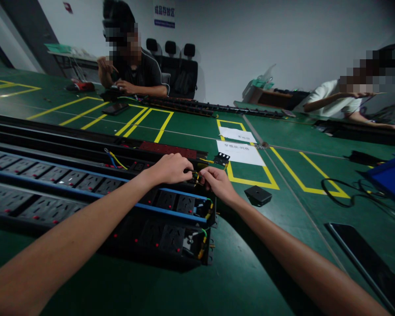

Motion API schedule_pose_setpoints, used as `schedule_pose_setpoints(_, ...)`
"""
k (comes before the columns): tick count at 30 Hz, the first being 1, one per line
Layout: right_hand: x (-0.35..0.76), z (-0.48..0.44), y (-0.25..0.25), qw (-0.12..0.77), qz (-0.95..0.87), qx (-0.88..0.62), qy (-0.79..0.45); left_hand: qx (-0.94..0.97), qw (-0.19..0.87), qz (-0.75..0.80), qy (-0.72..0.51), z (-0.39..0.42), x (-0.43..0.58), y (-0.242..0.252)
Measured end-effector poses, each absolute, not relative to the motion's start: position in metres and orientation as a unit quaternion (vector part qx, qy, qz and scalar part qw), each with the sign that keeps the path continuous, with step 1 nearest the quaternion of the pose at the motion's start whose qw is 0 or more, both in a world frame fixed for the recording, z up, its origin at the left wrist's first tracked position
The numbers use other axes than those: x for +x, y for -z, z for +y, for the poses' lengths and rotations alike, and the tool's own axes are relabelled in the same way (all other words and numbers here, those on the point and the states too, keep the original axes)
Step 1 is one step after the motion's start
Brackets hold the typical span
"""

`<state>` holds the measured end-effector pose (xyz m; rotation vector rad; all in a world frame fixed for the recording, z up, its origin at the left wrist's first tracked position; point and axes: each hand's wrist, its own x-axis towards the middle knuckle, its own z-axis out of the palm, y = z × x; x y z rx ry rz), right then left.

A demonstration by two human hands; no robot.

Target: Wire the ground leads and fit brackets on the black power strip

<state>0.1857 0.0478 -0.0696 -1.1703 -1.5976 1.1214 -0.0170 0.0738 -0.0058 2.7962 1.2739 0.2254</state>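
At the right end of a long black power strip, my left hand (pixel 173 169) is closed, its fingertips curled around something dark that I cannot make out. Facing it, my right hand (pixel 217 183) pinches a small yellow wire (pixel 197 175) at the same strip end. Nearer to me lie a socket strip with blue edges (pixel 181 213) and another black socket strip (pixel 171 237), both with red dots and with yellow and green wires at their right ends. Loose blue and yellow wires (pixel 116 160) stick up left of my hands.
A small black box (pixel 258 195) sits right of my hands. Paper sheets (pixel 242 152) lie beyond on the green table (pixel 250 254). Towards the right are a dark phone-like slab (pixel 365 259), a black cable (pixel 335 202) and a blue bin (pixel 390 177). Two people work across the table.
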Motion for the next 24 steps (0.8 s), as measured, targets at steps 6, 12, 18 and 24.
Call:
schedule_pose_setpoints(6, 0.1857, 0.0481, 0.0699, 0.426, -0.636, -0.458, -0.453, 0.905, 0.024, 0.42, -0.066, 0.074, -0.0162, 0.0055)
schedule_pose_setpoints(12, 0.1859, 0.0482, 0.0705, 0.422, -0.638, -0.461, -0.449, 0.904, 0.024, 0.422, -0.07, 0.0739, -0.0164, 0.0061)
schedule_pose_setpoints(18, 0.1861, 0.0483, 0.0708, 0.42, -0.64, -0.459, -0.451, 0.902, 0.029, 0.424, -0.074, 0.0746, -0.016, 0.0071)
schedule_pose_setpoints(24, 0.1856, 0.0483, 0.0713, 0.419, -0.641, -0.464, -0.446, 0.897, 0.036, 0.434, -0.082, 0.0736, -0.015, 0.0077)
